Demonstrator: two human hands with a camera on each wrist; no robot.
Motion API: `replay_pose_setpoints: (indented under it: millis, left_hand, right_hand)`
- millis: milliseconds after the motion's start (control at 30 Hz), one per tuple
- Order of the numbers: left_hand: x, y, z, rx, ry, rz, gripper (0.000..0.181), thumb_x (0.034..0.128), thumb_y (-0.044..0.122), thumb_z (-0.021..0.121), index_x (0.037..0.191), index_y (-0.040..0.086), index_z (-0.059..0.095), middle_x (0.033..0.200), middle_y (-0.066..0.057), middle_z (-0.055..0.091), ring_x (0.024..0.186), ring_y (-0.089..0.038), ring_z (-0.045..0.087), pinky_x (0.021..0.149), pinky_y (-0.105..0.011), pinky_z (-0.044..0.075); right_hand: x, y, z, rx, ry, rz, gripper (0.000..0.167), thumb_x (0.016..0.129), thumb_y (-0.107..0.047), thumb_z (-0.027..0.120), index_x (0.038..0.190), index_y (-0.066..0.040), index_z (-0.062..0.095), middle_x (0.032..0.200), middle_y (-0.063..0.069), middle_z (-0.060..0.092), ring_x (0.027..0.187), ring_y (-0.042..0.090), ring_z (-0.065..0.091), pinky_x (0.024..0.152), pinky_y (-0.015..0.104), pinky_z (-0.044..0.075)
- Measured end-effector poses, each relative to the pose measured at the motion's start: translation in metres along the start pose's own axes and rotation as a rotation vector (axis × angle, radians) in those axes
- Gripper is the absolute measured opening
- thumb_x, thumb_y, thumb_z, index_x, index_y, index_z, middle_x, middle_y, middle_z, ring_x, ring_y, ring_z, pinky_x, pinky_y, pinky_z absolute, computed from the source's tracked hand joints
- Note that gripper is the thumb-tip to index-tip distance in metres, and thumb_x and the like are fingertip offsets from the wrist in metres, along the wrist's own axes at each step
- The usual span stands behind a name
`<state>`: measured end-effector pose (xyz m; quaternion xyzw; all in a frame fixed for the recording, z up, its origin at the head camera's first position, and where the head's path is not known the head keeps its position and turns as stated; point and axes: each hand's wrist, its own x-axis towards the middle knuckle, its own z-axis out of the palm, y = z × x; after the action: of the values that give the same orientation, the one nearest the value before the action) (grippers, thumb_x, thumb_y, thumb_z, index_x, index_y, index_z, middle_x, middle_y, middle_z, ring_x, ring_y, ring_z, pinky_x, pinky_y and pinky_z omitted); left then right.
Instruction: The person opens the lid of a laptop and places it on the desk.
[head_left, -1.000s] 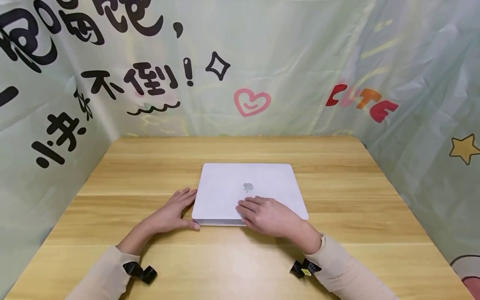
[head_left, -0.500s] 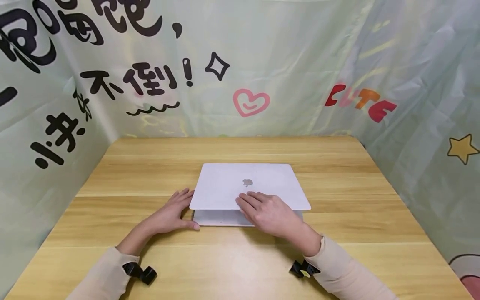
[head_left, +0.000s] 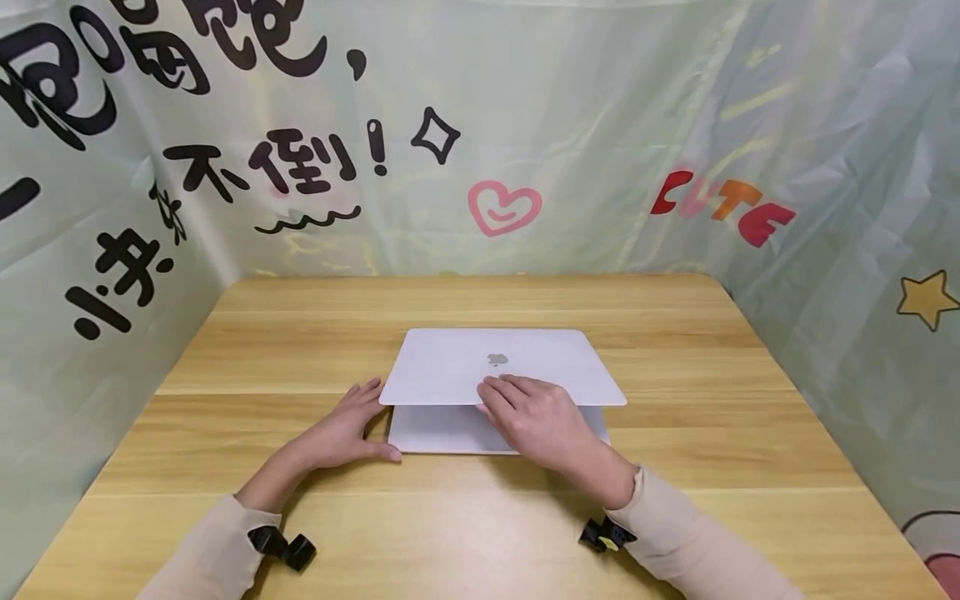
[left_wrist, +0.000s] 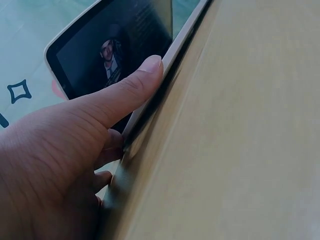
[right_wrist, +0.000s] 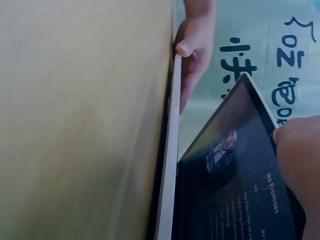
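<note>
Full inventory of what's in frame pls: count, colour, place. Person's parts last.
Rectangular wooden table: 1, light brown, centre
Thin rectangular laptop: 1, silver, part-open on the table
Glossy laptop screen: 1, dark with pale text and a portrait, laptop's inner side
Printed fabric backdrop: 1, pale green, behind and beside the table
Brush-style characters: several, black, backdrop's left
Outlined four-pointed sparkle: 1, black, upper backdrop
Smiling heart print: 1, pink, backdrop's middle
CUTE lettering: 1, red, pink and orange, backdrop's right
Five-pointed star print: 1, yellow, far right
Boxy wrist-worn units: 2, black, near bottom
Long sleeves: 2, beige, bottom
Left hand: 1, bare, at laptop's front left corner
Right hand: 1, bare, holding laptop's raised edge
</note>
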<state>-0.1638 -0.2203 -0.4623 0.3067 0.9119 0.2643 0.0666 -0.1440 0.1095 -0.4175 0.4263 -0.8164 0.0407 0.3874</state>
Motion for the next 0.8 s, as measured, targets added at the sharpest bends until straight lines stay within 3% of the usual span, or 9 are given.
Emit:
replay_pose_setpoints:
  millis: [533, 800]
  left_hand:
    - [0.000, 0.000, 0.000, 0.014, -0.015, -0.010, 0.107, 0.0740, 0.067, 0.071, 0.153, 0.006, 0.032, 0.155, -0.016, 0.031, 0.146, -0.039, 0.015, 0.117, -0.057, 0.004]
    - [0.000, 0.001, -0.002, 0.029, -0.023, -0.017, 0.106, 0.0750, 0.067, 0.071, 0.151, 0.002, 0.034, 0.153, -0.015, 0.036, 0.146, -0.038, 0.015, 0.117, -0.055, 0.004]
  right_hand:
    - [0.010, 0.006, 0.000, -0.046, 0.101, 0.002, 0.031, 0.100, -0.031, 0.053, 0.094, -0.008, 0.073, 0.089, 0.001, 0.074, 0.081, 0.021, 0.070, 0.070, 0.034, 0.057]
    - [0.013, 0.007, 0.000, -0.055, 0.154, 0.020, 0.032, 0.099, -0.033, 0.056, 0.087, -0.008, 0.072, 0.083, 0.002, 0.072, 0.075, 0.021, 0.070, 0.061, 0.032, 0.056]
